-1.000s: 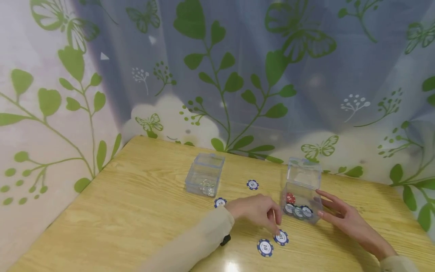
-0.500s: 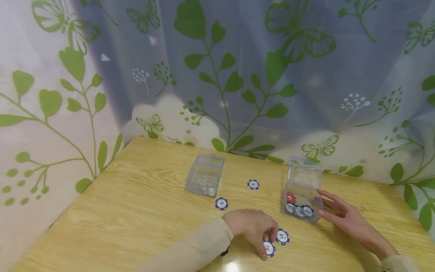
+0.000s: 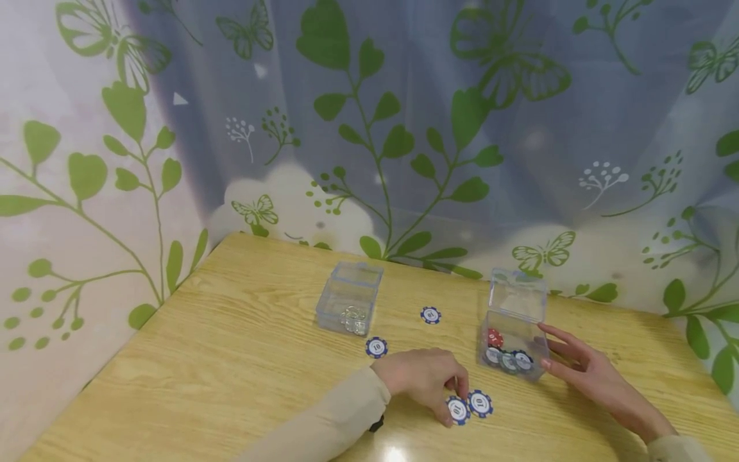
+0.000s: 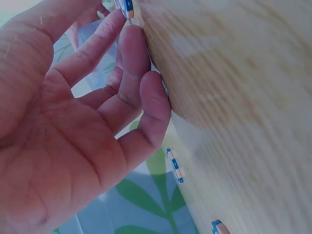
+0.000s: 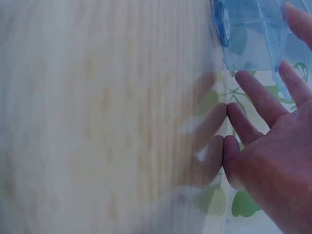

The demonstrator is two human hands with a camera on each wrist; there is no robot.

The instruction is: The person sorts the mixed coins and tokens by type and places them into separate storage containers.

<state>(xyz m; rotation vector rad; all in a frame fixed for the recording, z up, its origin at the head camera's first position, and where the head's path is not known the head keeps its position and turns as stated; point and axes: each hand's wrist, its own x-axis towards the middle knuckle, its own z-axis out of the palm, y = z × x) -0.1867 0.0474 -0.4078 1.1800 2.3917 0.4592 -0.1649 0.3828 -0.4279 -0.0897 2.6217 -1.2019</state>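
My left hand (image 3: pixel 424 378) pinches a blue-and-white poker chip (image 3: pixel 458 410) marked 10 between thumb and fingers, low over the table. In the left wrist view that poker chip (image 4: pixel 126 7) shows at the top edge, at the fingertips. A second blue poker chip (image 3: pixel 480 403) lies just to its right. My right hand (image 3: pixel 589 369) touches the right side of an open clear plastic box (image 3: pixel 516 317), its fingers extended. Inside are a red poker chip (image 3: pixel 494 338) and several darker chips (image 3: pixel 508 361). The right wrist view shows my right hand (image 5: pixel 273 126) beside the box wall (image 5: pixel 251 39).
Another open clear box (image 3: pixel 346 298), farther left, holds several clear round pieces (image 3: pixel 353 319). One blue chip (image 3: pixel 376 347) lies in front of it, another blue chip (image 3: pixel 430 315) between the boxes. Behind the wooden table (image 3: pixel 231 359) hangs a leaf-patterned curtain (image 3: pixel 404 128).
My left hand has moved from the right-hand loose chip to the one beside it and now pinches it, shifted slightly away from the table's near side. My right hand stays at the box.
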